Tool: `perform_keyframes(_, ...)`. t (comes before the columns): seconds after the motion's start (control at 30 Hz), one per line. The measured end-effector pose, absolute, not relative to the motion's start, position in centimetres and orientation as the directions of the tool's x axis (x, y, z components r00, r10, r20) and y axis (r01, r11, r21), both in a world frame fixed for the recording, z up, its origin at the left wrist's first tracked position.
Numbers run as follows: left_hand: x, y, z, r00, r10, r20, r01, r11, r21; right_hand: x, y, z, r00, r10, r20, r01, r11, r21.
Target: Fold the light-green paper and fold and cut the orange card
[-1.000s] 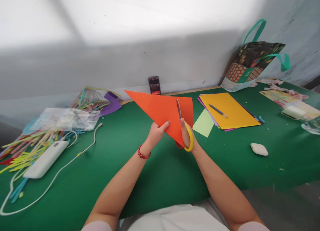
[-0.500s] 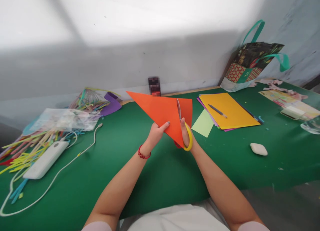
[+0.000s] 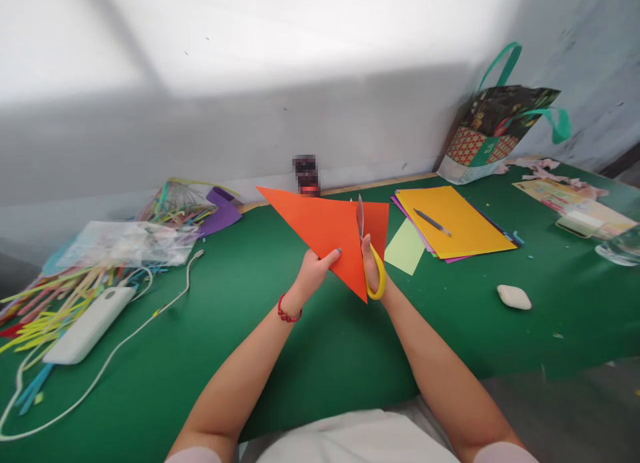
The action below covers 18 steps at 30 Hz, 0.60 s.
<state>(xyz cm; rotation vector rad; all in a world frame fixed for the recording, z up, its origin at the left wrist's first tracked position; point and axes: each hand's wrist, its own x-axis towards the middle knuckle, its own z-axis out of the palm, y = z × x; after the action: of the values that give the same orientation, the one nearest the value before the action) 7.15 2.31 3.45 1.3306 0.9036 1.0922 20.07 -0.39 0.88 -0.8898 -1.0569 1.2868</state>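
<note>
My left hand pinches a folded sheet of orange paper by its lower left edge, the thumb lying on top. A red beaded bracelet circles that wrist. My right hand grips yellow-handled scissors with the blades pointing away from me. One blade lies over the paper near its right side, and the tip of the other shows at the far edge. A cut divides the larger triangle on the left from a narrower strip on the right. Some fingers of both hands are hidden beneath the paper.
On the right lie stacked coloured sheets with a pen, a pale green sheet, a white case, a glass and a bag. On the left are pipe cleaners, a power bank and a cable.
The scissor blades have spread apart, with a second tip now showing at the paper's far edge. Hands and paper have shifted only slightly, and the view has moved a little.
</note>
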Motion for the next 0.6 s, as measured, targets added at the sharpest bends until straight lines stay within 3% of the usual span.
perform_keyframes(0.2, 6.1, 0.9, 2.7, 0.204, 0.977, 0.064, -0.078, -0.049, 0.996, 19.6, -1.0, 1.2, -0.074, 0.995, 0.065, -0.302, 0.04, -0.952)
perform_keyframes(0.4, 4.2, -1.4, 1.4, 0.124, 0.992, 0.022, -0.074, -0.013, 0.997, 18.0, -1.8, 0.6, -0.06, 0.998, 0.024, -0.159, 0.014, -0.987)
perform_keyframes(0.6, 3.9, -1.8, 1.4, 0.166, 0.986, -0.005, -0.096, 0.021, 0.995, 17.9, -1.9, 0.2, -0.091, 0.996, 0.025, -0.062, 0.019, -0.998)
